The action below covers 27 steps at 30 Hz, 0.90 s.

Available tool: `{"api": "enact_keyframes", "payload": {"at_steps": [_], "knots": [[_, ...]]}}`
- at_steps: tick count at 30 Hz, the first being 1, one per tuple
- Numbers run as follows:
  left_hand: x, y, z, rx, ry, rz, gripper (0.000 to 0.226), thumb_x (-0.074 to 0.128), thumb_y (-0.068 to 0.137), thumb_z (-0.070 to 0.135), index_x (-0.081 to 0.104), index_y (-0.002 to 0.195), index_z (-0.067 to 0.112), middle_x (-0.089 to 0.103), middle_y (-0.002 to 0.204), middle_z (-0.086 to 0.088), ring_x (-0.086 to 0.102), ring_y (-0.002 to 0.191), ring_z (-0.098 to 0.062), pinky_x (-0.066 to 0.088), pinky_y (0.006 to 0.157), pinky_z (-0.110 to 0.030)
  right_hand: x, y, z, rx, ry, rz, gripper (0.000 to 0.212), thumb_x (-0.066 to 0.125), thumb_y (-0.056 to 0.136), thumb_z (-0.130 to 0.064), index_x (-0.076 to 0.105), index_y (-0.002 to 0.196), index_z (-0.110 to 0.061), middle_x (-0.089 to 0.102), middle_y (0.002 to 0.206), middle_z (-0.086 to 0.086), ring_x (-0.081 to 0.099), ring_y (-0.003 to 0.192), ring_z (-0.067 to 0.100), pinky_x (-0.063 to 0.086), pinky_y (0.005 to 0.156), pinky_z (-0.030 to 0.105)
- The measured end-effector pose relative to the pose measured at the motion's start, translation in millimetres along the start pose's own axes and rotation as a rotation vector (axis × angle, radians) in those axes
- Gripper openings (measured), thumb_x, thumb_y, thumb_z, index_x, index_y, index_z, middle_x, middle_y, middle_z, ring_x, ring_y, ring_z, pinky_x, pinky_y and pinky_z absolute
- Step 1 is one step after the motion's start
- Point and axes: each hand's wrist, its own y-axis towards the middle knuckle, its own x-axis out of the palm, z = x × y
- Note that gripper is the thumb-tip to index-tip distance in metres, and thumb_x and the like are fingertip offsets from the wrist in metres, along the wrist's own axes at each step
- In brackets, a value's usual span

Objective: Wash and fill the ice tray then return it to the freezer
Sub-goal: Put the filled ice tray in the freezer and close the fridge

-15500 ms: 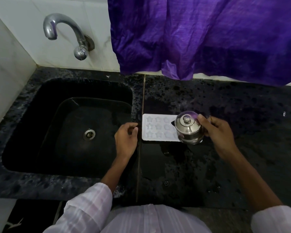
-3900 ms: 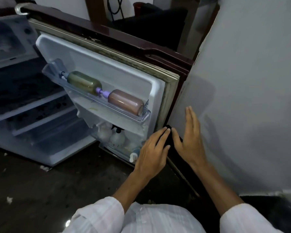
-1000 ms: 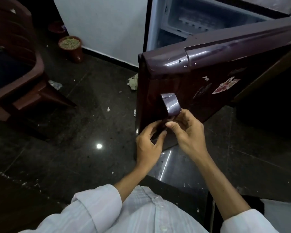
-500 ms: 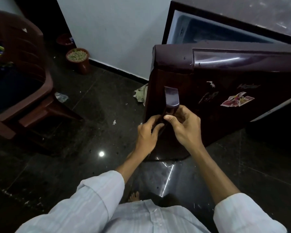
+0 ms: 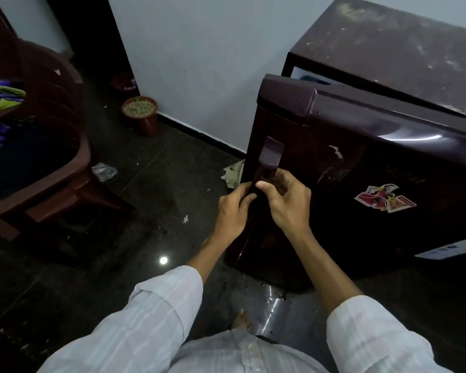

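Both hands are closing on the door handle [image 5: 271,157]: the right hand [image 5: 285,203] is curling its fingers round the lower end with the thumb pinching across, and the left hand [image 5: 233,208] is clasping the same end from the side of the door's free edge. The fridge door [image 5: 361,184] they are holding is standing ajar, and up beyond the grip a narrow gap [image 5: 307,78] is showing pale interior under the fridge top [image 5: 401,49]. The ice tray is not showing anywhere; neither hand is carrying it, so it is probably already inside. Judging by that, only shutting the door is remaining.
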Motion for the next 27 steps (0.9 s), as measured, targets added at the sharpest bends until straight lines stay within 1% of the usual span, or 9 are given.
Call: {"api": "enact_keyframes", "payload": {"at_steps": [1, 4, 5, 9, 12, 17, 20, 25, 27], "knots": [[2, 7, -1, -0.002, 0.002, -0.004, 0.028, 0.057, 0.099, 0.008, 0.064, 0.126, 0.006, 0.075, 0.109, -0.006, 0.071, 0.098, -0.012, 0.05, 0.082, -0.011, 0, 7, 2, -0.002, -0.002, -0.002, 0.03, 0.074, 0.086, -0.021, 0.069, 0.114, -0.013, 0.07, 0.097, -0.018, 0.066, 0.093, -0.007, 0.052, 0.081, 0.012], [7, 25, -5, -0.012, 0.008, -0.001, 0.029, 0.056, 0.099, 0.009, 0.063, 0.127, 0.007, 0.075, 0.111, -0.005, 0.071, 0.102, -0.012, 0.054, 0.087, -0.019, 1, 26, 8, 0.004, -0.01, -0.006, 0.031, 0.074, 0.086, -0.025, 0.069, 0.115, -0.015, 0.07, 0.097, -0.018, 0.066, 0.093, -0.008, 0.053, 0.081, 0.013], [9, 31, -6, -0.009, 0.008, 0.003, 0.03, 0.055, 0.1, 0.008, 0.063, 0.128, 0.007, 0.075, 0.112, -0.005, 0.071, 0.102, -0.012, 0.055, 0.088, -0.02, 1, 32, 10, 0.009, -0.014, -0.005, 0.033, 0.074, 0.086, -0.026, 0.069, 0.116, -0.015, 0.071, 0.098, -0.016, 0.066, 0.093, -0.007, 0.053, 0.082, 0.014], [13, 48, -7, -0.007, 0.021, -0.006, 0.03, 0.055, 0.1, 0.007, 0.063, 0.128, 0.008, 0.074, 0.111, -0.005, 0.07, 0.1, -0.009, 0.051, 0.084, -0.012, 3, 48, 16, 0.01, -0.013, 0.004, 0.034, 0.074, 0.086, -0.028, 0.069, 0.117, -0.014, 0.072, 0.102, -0.012, 0.067, 0.095, -0.004, 0.055, 0.084, 0.018], [13, 59, -7, -0.008, 0.034, -0.033, 0.029, 0.055, 0.099, 0.006, 0.064, 0.127, 0.007, 0.075, 0.108, -0.006, 0.07, 0.094, -0.009, 0.048, 0.078, -0.007, 4, 56, 17, 0.035, -0.011, 0.019, 0.034, 0.074, 0.086, -0.026, 0.068, 0.117, -0.014, 0.072, 0.103, -0.011, 0.067, 0.094, -0.005, 0.055, 0.084, 0.017], [9, 70, -10, 0.017, 0.046, -0.095, 0.029, 0.056, 0.098, 0.005, 0.065, 0.126, 0.006, 0.075, 0.107, -0.007, 0.068, 0.09, -0.008, 0.045, 0.075, -0.004, 7, 60, 16, 0.061, 0.005, 0.039, 0.03, 0.074, 0.085, -0.021, 0.068, 0.115, -0.016, 0.072, 0.098, -0.014, 0.068, 0.092, -0.005, 0.054, 0.083, 0.015], [7, 72, -11, 0.022, 0.059, -0.121, 0.028, 0.056, 0.099, 0.005, 0.065, 0.126, 0.006, 0.074, 0.108, -0.008, 0.068, 0.092, -0.012, 0.043, 0.075, -0.002, 10, 57, 14, 0.075, 0.007, 0.067, 0.028, 0.074, 0.085, -0.019, 0.069, 0.113, -0.016, 0.071, 0.095, -0.016, 0.068, 0.09, -0.005, 0.053, 0.081, 0.014], [3, 69, -5, 0.054, 0.068, -0.147, 0.03, 0.054, 0.1, 0.009, 0.062, 0.129, 0.006, 0.072, 0.115, -0.009, 0.068, 0.105, -0.019, 0.043, 0.084, -0.001, 14, 50, 11, 0.082, -0.001, 0.139, 0.027, 0.075, 0.086, -0.021, 0.07, 0.111, -0.014, 0.07, 0.092, -0.018, 0.066, 0.089, -0.01, 0.051, 0.079, 0.008], [0, 65, -5, 0.088, 0.113, -0.159, 0.035, 0.053, 0.101, 0.015, 0.059, 0.135, 0.008, 0.07, 0.121, -0.008, 0.066, 0.11, -0.018, 0.045, 0.09, -0.008, 18, 44, 9, 0.081, -0.039, 0.176, 0.031, 0.073, 0.087, -0.024, 0.068, 0.114, -0.01, 0.069, 0.096, -0.015, 0.065, 0.088, -0.011, 0.05, 0.079, 0.006]]}}
